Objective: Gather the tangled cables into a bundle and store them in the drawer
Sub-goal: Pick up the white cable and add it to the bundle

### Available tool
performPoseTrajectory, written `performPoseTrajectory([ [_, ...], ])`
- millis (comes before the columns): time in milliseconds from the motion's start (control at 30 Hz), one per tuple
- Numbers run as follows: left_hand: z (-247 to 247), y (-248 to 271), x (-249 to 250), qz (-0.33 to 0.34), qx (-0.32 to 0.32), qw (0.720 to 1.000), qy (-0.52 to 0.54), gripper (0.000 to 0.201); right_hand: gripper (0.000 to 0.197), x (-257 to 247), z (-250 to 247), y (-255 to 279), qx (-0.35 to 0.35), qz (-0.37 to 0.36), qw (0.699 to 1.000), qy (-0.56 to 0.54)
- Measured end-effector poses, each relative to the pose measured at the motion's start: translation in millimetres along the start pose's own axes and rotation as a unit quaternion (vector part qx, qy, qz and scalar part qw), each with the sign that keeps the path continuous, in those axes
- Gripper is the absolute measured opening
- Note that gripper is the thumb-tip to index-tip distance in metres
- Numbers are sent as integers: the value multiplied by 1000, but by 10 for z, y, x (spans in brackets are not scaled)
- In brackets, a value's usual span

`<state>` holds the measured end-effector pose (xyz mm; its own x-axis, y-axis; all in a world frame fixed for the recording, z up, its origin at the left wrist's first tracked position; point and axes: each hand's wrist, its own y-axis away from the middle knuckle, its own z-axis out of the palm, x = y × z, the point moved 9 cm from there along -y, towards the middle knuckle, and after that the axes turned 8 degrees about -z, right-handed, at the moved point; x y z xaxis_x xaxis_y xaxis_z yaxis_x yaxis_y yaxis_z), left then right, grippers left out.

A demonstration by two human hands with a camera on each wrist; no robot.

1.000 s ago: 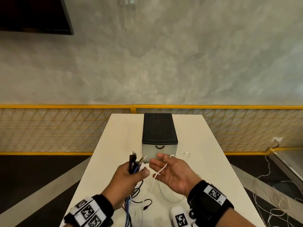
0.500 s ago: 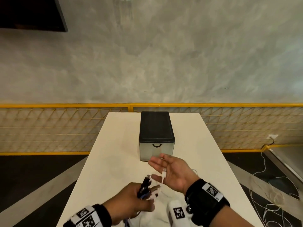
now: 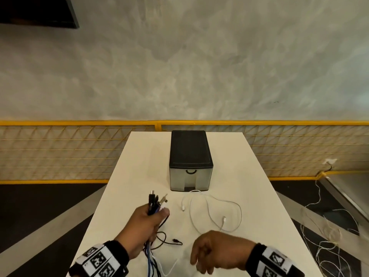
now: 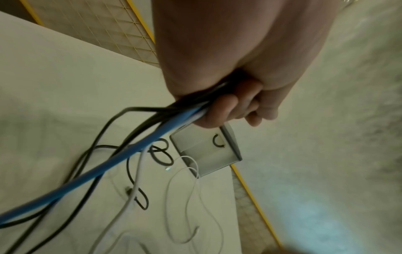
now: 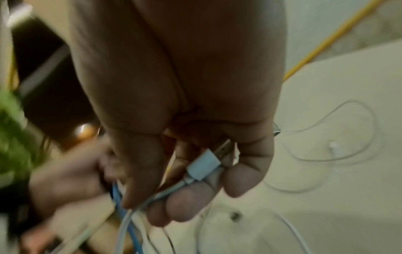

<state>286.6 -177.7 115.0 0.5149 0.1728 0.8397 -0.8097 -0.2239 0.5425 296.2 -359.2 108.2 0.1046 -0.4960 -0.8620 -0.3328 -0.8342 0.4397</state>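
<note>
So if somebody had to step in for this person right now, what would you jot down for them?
Left hand: grips a bunch of black, blue and white cables, plug ends up.
Right hand: pinches a white USB plug near the table's front edge.
A thin white cable lies loose in front of the drawer box; the drawer is closed.
Done: most cables gathered.
Left: add the loose cable, open the drawer, stow the bundle.

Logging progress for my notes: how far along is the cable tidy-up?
Partly gathered: the left hand grips a bundle of black, blue and white cables. In hand: the right hand holds a white USB plug. Left: the thin white cable lies loose on the white table; the grey drawer box is shut.
</note>
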Motion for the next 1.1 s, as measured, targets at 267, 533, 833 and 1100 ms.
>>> performPoseTrajectory([
  [267,197,38,417,92,17,996,15,28,33,733,431,-240,-38,69,981,177],
  [533,184,48,416,86,23,996,24,27,8,430,-702,-435,227,14,974,14],
  [833,223,32,319,2,-34,995,90,36,37,281,-1342,-1482,224,-28,855,466],
  [1100,133,-222,278,-77,-49,973,211,36,31,560,-1273,-1844,121,56,772,622],
])
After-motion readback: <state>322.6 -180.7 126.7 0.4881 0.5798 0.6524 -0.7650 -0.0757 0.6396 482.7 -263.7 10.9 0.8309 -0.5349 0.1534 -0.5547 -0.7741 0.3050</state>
